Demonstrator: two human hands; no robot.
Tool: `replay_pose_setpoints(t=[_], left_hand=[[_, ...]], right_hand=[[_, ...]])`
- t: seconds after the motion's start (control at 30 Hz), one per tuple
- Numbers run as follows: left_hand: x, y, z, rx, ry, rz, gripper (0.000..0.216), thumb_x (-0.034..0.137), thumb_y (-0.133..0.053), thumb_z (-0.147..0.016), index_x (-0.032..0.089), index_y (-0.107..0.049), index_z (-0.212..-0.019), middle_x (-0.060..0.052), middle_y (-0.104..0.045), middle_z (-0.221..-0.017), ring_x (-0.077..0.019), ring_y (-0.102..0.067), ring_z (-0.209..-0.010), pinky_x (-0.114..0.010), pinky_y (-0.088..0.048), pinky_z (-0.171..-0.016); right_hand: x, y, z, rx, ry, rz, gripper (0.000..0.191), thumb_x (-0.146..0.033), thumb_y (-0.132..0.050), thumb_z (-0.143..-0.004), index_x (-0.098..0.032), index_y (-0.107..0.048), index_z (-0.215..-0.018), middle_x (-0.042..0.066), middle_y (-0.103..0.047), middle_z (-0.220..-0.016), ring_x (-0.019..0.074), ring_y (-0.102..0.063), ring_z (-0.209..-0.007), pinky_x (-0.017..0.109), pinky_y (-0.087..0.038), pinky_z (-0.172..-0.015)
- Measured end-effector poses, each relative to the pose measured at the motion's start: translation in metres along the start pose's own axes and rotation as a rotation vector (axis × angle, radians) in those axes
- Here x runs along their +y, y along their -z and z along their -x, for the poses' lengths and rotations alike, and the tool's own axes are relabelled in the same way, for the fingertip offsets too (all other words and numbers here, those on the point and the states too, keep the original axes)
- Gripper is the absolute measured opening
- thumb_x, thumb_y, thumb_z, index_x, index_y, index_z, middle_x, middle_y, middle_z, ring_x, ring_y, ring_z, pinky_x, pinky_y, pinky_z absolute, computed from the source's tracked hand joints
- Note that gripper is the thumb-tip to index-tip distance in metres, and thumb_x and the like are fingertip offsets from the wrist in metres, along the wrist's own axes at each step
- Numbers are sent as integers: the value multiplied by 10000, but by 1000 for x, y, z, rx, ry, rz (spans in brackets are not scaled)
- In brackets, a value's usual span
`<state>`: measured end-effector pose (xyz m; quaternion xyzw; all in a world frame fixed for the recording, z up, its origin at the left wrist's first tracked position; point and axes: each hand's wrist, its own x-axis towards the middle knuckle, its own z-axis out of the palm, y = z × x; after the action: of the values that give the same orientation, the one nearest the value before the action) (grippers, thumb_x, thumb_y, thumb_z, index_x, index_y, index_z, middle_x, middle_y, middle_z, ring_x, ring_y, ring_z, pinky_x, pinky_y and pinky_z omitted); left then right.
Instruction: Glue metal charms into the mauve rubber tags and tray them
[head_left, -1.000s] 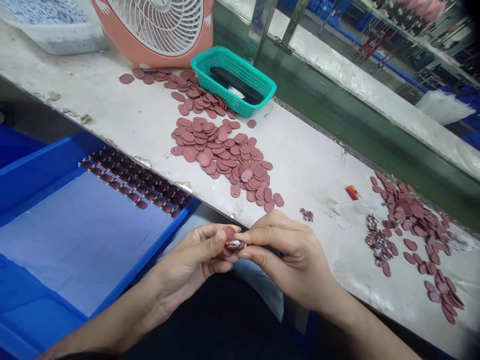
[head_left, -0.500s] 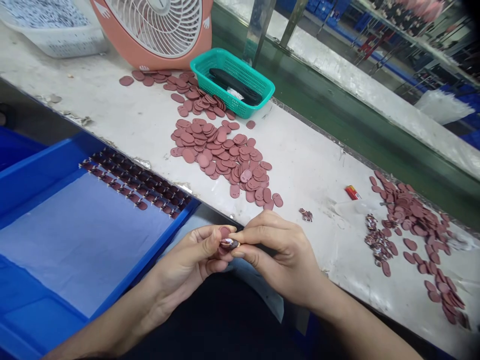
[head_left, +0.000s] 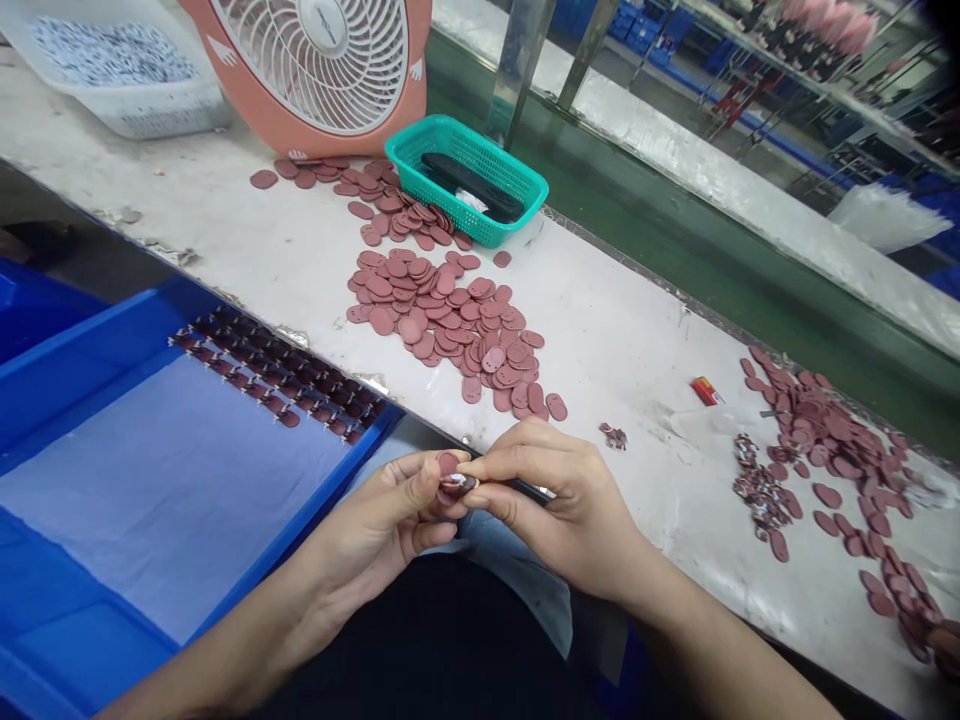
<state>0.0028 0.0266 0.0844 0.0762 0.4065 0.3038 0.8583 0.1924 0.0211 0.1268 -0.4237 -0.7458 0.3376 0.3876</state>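
Between my two hands, near the table's front edge, is a small reddish-brown oval piece [head_left: 448, 464] with a dark and white figure-like part [head_left: 459, 484] against it. My left hand [head_left: 401, 500] pinches the oval piece between thumb and fingers. My right hand [head_left: 551, 495] has its thumb and forefinger closed on the right end of the dark part. The fingertips of both hands almost meet. How the two parts are joined is hidden by my fingers. Ahead of my hands lies a heap of similar oval pieces [head_left: 450, 310], some with small holes.
To the left, a blue tray [head_left: 330, 500] holds rows of finished-looking oval pieces [head_left: 281, 375]. A green basket [head_left: 525, 222], an orange fan [head_left: 259, 100] and a white basket [head_left: 150, 120] stand behind. On the right lie another oval heap [head_left: 821, 430], small dark parts [head_left: 757, 490] and a red box [head_left: 706, 391].
The camera view has shifted slightly, so the table items sit a little lower in the picture. Both hands keep nearly the same hold on the parts.
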Motion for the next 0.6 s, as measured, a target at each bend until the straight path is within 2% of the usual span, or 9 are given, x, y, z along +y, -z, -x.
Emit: replay_pose_setpoints(t=[0.1, 0.17, 0.23, 0.37, 0.47, 0.6], left_hand=[[3, 3, -3, -56, -12, -26, 501, 443, -1006, -496, 159, -823, -866, -10, -715, -696, -103, -676, -584, -141, -597, -485], [4, 5, -5, -85, -55, -44, 605, 522, -979, -503, 161, -818, -961, -47, -747, -822, -146, -716, -684, -162, -608, -494], [4, 6, -7, -23, -172, -58, 608, 528, -970, -530, 193, -806, -1010, -53, -753, -929, -162, -724, -741, -182, -617, -507], [0, 4, -6, 175, -469, -111, 427, 399, -1009, -533, 199, -773, -828, 17, -678, -730, -103, -600, -576, -172, -568, -444], [-2, 1, -6, 155, -555, -173, 398, 359, -1012, -531, 182, -757, -779, 10, -662, -675, -111, -567, -552, -174, -543, -426], [1, -1, -6, 176, -623, -194, 319, 337, -979, -591, 183, -756, -759, 3, -689, -740, -84, -534, -519, -162, -519, -432]], right_hand=[[0, 1, -1, 9, 2, 9, 106, -142, -740, -895, -211, -760, -973, 5, -723, -807, 122, -655, -738, 246, -537, -692], [1, -1, 0, 58, 33, 81, 136, -127, -741, -889, -183, -750, -1012, 17, -723, -830, 124, -657, -752, 255, -540, -702], [3, -7, 0, 154, 91, 231, 135, -120, -733, -892, -154, -736, -1022, 34, -717, -835, 135, -645, -753, 274, -537, -694], [7, -24, -1, 341, 287, 585, 120, -118, -690, -927, -134, -685, -1046, 57, -711, -793, 156, -607, -695, 313, -512, -623], [12, -38, -3, 388, 394, 716, 178, -98, -675, -932, -107, -646, -1108, 64, -721, -771, 160, -610, -662, 325, -492, -583], [20, -55, -7, 364, 412, 698, 209, -98, -662, -937, -84, -638, -1144, 77, -730, -796, 162, -616, -667, 334, -487, -583]])
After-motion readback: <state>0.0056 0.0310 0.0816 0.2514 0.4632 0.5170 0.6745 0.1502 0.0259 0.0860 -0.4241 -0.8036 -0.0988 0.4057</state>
